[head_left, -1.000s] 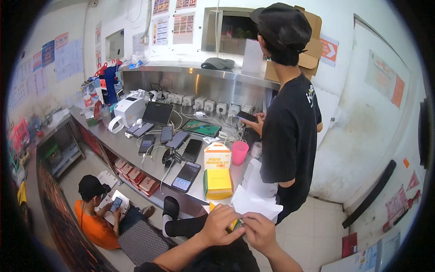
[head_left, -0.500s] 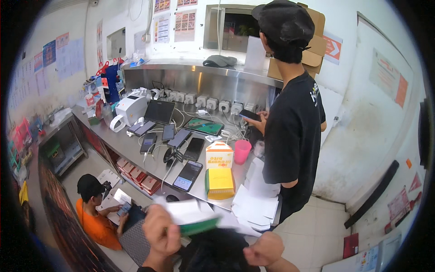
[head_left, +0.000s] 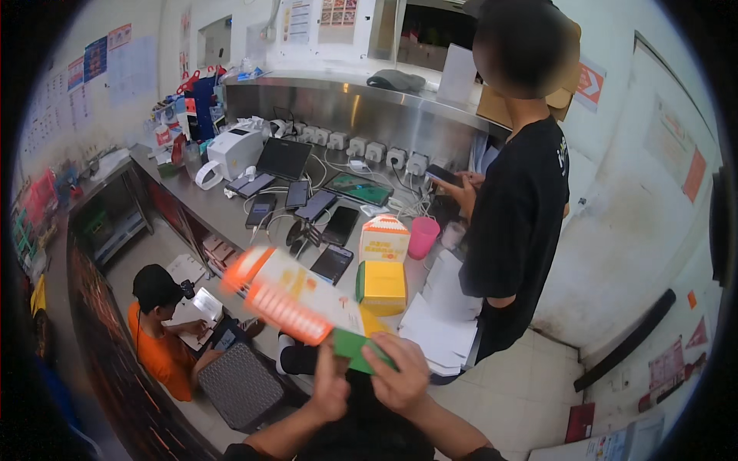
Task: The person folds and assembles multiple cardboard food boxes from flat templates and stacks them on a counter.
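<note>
Cardboard carton (head_left: 296,303) | both hands (head_left: 400,376) grip green end | counter edge (head_left: 231,246) near

Your left hand (head_left: 332,384) and right hand (head_left: 398,373) hold a flat carton (head_left: 296,303) in open air just short of the counter (head_left: 231,215); ahead, a yellow box (head_left: 382,286) and an orange-and-white box (head_left: 383,238) stand in the way; left of them lie phones (head_left: 330,263) and cables, so little bare steel shows; a paper stack (head_left: 442,323) fills the near right; a person in black (head_left: 513,223) blocks the right; a seated person in orange (head_left: 161,338) and a grey stool (head_left: 240,384) take up the floor lower left; tiled floor lies open lower right.
</note>
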Tool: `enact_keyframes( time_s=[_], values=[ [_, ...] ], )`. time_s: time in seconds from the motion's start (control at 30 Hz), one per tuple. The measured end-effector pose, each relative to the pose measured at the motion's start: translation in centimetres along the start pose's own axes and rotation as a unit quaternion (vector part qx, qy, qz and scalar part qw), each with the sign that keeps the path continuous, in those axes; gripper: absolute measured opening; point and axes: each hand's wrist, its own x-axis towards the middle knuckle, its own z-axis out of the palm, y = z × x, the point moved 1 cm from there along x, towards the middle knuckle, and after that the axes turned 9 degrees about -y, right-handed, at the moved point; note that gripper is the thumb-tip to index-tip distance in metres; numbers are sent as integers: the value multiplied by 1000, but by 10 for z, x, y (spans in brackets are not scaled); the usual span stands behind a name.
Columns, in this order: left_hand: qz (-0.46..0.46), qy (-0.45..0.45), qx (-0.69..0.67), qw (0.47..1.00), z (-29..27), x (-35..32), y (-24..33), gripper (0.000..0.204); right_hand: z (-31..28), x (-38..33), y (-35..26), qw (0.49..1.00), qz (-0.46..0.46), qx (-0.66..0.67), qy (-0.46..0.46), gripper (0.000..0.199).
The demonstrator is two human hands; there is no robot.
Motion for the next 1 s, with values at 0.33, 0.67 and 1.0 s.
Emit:
enact_keyframes(
  time_s=[0.33,0.67,1.0],
  values=[
    [-49,160,247,955,-2,3,8,32,36,-6,-2,995,-2,50,91,28],
    [-43,-71,365,927,0,7,10,32,44,-21,3,843,232,456,170,21],
    [-48,11,288,956,-5,0,-5,30,23,-10,12,914,230,324,79,13]
  ],
)
